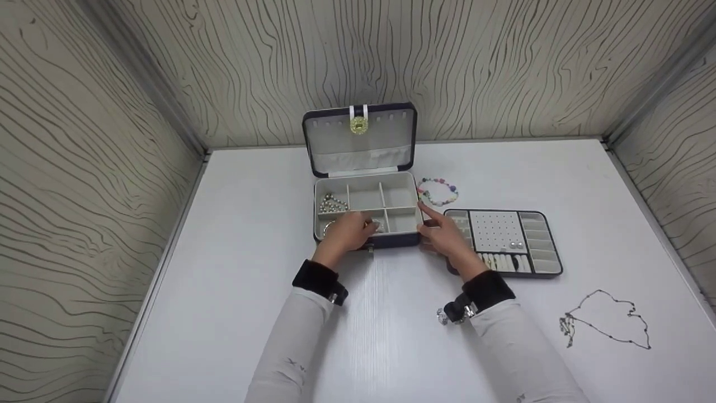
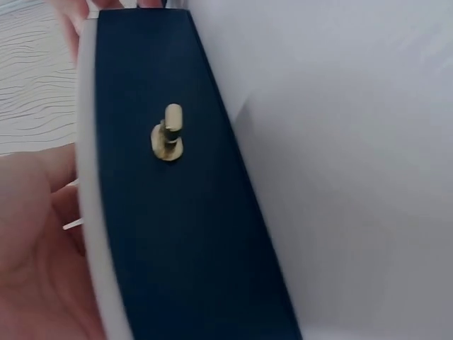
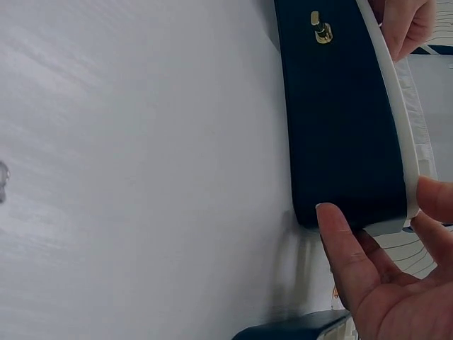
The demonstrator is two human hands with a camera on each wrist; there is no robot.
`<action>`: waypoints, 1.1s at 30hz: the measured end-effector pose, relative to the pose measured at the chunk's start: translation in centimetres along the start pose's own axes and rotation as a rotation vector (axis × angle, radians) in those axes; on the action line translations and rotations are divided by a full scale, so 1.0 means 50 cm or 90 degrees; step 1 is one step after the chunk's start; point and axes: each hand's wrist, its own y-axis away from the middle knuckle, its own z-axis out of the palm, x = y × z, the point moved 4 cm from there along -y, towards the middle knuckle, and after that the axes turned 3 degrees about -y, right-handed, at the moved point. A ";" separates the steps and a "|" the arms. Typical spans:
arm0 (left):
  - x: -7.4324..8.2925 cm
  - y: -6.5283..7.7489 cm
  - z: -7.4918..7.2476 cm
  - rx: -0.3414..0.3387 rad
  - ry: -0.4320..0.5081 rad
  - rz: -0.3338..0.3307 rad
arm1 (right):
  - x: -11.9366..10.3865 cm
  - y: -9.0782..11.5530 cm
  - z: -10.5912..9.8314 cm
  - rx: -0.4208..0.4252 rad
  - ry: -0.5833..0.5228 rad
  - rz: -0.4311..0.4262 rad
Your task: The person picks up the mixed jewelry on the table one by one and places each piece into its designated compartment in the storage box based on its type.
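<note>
Under the left hand (image 1: 348,230), touching the right (image 1: 446,236), stands a box (image 1: 395,241).

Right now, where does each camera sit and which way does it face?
Head: worn on the head, facing forward and down at the open jewelry box; left hand, right hand and both pale sleeves show.
Left wrist: on that wrist, facing the box's navy front; left hand at left, right fingers at top.
Right wrist: on that wrist, facing the same front; right hand lower right, left hand upper right.
Shared: both wrist views show the gold catch.
</note>
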 end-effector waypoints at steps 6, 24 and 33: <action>0.001 0.045 -0.041 0.072 0.016 0.033 | -0.001 -0.003 -0.001 0.003 0.002 -0.007; -0.163 0.237 -0.060 0.079 0.039 -0.118 | 0.001 -0.004 -0.006 0.012 0.018 -0.018; -0.192 0.276 -0.013 -0.002 -0.004 -0.195 | 0.002 0.000 -0.003 0.008 0.012 -0.011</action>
